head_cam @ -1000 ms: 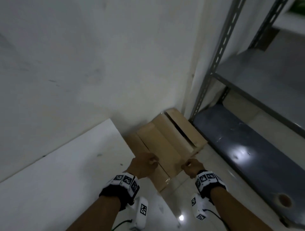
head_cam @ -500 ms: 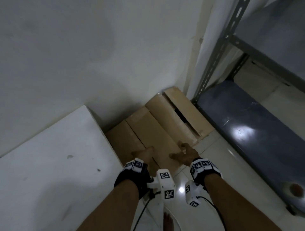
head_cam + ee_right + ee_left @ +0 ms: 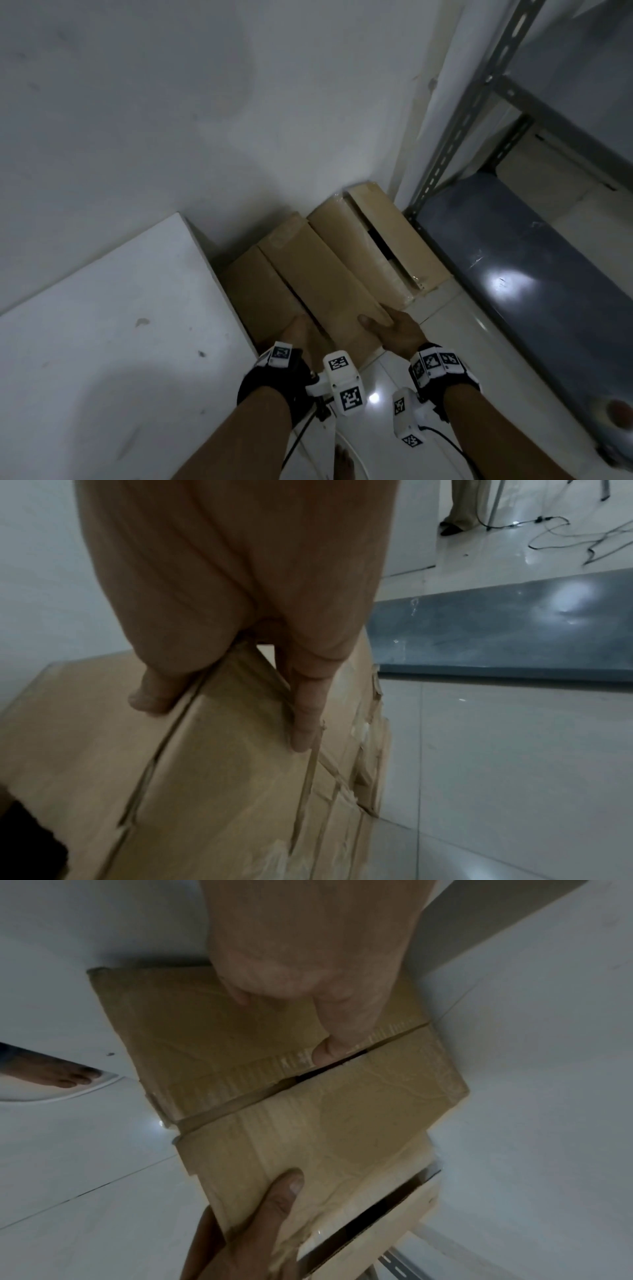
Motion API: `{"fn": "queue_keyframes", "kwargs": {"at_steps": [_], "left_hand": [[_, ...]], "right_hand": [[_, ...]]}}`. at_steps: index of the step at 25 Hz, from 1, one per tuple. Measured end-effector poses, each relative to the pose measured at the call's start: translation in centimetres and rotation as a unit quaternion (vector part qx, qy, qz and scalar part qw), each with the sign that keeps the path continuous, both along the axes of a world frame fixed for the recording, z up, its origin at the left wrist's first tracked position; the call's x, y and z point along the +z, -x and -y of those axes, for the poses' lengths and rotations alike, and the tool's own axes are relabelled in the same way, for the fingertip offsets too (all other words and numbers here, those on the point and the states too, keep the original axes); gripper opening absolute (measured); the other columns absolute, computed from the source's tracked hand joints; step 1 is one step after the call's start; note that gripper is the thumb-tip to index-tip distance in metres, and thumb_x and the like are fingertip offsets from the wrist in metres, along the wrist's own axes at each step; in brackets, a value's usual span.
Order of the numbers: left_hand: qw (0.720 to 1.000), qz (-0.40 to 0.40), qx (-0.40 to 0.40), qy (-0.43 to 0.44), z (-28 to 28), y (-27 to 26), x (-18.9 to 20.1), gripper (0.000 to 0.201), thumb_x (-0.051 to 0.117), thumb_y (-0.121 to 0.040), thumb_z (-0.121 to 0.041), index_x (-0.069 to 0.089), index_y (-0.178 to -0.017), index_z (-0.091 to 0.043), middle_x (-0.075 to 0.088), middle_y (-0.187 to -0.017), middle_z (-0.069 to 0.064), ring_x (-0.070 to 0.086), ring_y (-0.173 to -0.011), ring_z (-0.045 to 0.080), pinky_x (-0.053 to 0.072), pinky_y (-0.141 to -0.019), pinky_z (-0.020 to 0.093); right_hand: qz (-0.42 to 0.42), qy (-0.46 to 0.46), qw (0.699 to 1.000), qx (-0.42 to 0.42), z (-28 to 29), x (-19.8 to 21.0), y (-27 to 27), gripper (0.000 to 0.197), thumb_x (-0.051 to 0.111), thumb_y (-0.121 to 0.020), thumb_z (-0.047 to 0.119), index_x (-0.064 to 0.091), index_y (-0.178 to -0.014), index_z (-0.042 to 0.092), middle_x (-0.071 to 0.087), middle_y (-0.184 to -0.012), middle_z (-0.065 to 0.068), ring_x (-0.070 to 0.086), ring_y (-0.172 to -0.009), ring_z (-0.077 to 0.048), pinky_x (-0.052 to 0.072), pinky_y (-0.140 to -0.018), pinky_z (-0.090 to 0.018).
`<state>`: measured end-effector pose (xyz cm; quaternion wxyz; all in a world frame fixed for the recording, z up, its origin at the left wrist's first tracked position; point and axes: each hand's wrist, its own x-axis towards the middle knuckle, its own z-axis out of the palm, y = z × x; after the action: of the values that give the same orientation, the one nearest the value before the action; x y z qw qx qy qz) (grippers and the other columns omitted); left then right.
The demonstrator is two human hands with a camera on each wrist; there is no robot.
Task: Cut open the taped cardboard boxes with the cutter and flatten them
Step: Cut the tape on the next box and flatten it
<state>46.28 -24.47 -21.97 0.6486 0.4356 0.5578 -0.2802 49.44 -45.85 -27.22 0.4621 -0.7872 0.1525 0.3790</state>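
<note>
Several flattened brown cardboard boxes [image 3: 318, 274] lean in the corner against the wall, with slits open between their panels. My right hand [image 3: 390, 329] grips the near corner of the middle panel [image 3: 222, 777], thumb [image 3: 150, 699] on one face and fingers [image 3: 304, 723] on the other. My left hand [image 3: 301, 330] holds the left panel [image 3: 192, 1031] at the gap beside it, its thumb [image 3: 325, 1047] pressed on the edge of the slit. The right hand [image 3: 260, 1218] shows at the bottom of the left wrist view. No cutter is in sight.
A white block [image 3: 102, 325] stands left of the boxes. A grey metal rack [image 3: 479, 102] with a dark lower shelf [image 3: 531, 274] stands to the right, a roll [image 3: 616, 411] on it. My bare foot [image 3: 342, 462] is on the glossy tiled floor. Cables [image 3: 582, 534] lie farther off.
Both hands were fists at the cardboard's near edge. The right hand opened and now grips the middle panel's corner; the left slid onto the left panel. My head has tilted down.
</note>
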Motion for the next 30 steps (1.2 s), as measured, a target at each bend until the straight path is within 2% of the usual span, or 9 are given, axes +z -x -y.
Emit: {"fn": "queue_keyframes", "kwargs": {"at_steps": [2,4,6,10,13,15,19,23,30], "left_hand": [[0.998,0.031,0.049,0.007,0.0,0.3,0.8,0.058,0.063,-0.093,-0.037,0.051,-0.139,-0.004,0.055,-0.138,0.016,0.057,-0.099,0.033,0.045,-0.102,0.044],[0.996,0.054,0.071,0.009,0.0,0.5,2.1,0.096,0.082,-0.062,-0.050,0.050,-0.142,-0.007,0.061,-0.127,0.014,0.059,-0.101,0.032,0.051,-0.082,0.040],[0.995,0.075,0.068,0.008,0.0,0.5,4.9,0.109,0.088,-0.057,-0.047,0.041,-0.148,-0.009,0.059,-0.128,0.013,0.058,-0.103,0.032,0.050,-0.081,0.038],[0.993,0.111,0.001,-0.049,-0.7,0.5,9.9,0.100,0.088,-0.067,-0.044,0.041,-0.147,-0.006,0.054,-0.140,0.014,0.058,-0.105,0.033,0.050,-0.082,0.040],[0.986,0.151,-0.065,0.023,-1.3,1.4,13.6,0.064,0.073,-0.089,-0.037,0.051,-0.143,-0.011,0.046,-0.150,0.010,0.043,-0.137,0.033,0.046,-0.104,0.044],[0.977,0.193,-0.083,0.030,-1.5,2.6,16.1,0.053,0.069,-0.093,-0.030,0.053,-0.142,-0.014,0.043,-0.151,0.004,0.038,-0.140,0.029,0.038,-0.112,0.042],[0.942,0.328,-0.066,-0.032,-2.1,4.6,21.4,0.062,0.085,-0.076,-0.036,0.060,-0.131,-0.023,0.068,-0.123,-0.006,0.063,-0.113,0.019,0.050,-0.101,0.038],[0.908,0.402,-0.044,-0.113,-6.8,9.3,26.5,0.067,0.089,-0.070,-0.035,0.057,-0.129,-0.034,0.069,-0.121,-0.009,0.064,-0.110,0.017,0.052,-0.101,0.040],[0.877,0.426,0.034,-0.221,-21.0,22.6,30.2,0.063,0.085,-0.076,-0.029,0.057,-0.132,-0.031,0.066,-0.123,-0.004,0.065,-0.108,0.018,0.056,-0.087,0.033]], "right_hand": [[0.032,-0.006,0.999,0.008,0.4,3.2,-0.7,0.105,0.072,-0.059,0.082,0.047,-0.147,0.030,0.052,-0.146,0.006,0.054,-0.127,-0.016,0.049,-0.106,-0.041],[0.063,-0.020,0.998,0.014,0.8,6.4,-1.0,0.091,0.074,-0.070,0.070,0.050,-0.146,0.025,0.055,-0.142,0.007,0.056,-0.124,-0.013,0.049,-0.105,-0.038],[0.092,-0.015,0.996,0.009,1.1,8.9,-1.3,0.083,0.074,-0.074,0.066,0.054,-0.142,0.024,0.060,-0.136,0.007,0.060,-0.116,-0.010,0.052,-0.099,-0.031],[0.161,0.007,0.987,-0.019,1.9,15.6,-1.5,0.076,0.072,-0.074,0.068,0.060,-0.136,0.025,0.063,-0.132,0.008,0.060,-0.113,-0.009,0.048,-0.098,-0.024],[0.212,0.037,0.977,0.002,2.4,21.7,-1.3,0.072,0.069,-0.080,0.065,0.058,-0.137,0.022,0.061,-0.132,0.007,0.060,-0.108,-0.007,0.045,-0.089,-0.018],[0.249,0.063,0.966,0.002,2.6,26.4,-0.4,0.061,0.067,-0.085,0.058,0.061,-0.133,0.021,0.065,-0.124,0.003,0.061,-0.100,-0.010,0.045,-0.082,-0.020],[0.329,0.095,0.939,-0.039,2.0,33.7,2.3,0.058,0.067,-0.078,0.069,0.073,-0.114,0.024,0.073,-0.101,0.004,0.066,-0.088,-0.012,0.051,-0.076,-0.029],[0.370,0.097,0.923,-0.031,-1.9,38.1,7.2,0.089,0.053,-0.066,0.091,0.072,-0.108,0.015,0.074,-0.101,-0.006,0.068,-0.090,-0.021,0.054,-0.076,-0.032],[0.338,-0.018,0.941,0.025,-15.4,37.9,17.2,0.072,0.054,-0.084,0.076,0.068,-0.102,0.008,0.071,-0.097,-0.010,0.069,-0.085,-0.022,0.062,-0.074,-0.042]]}}
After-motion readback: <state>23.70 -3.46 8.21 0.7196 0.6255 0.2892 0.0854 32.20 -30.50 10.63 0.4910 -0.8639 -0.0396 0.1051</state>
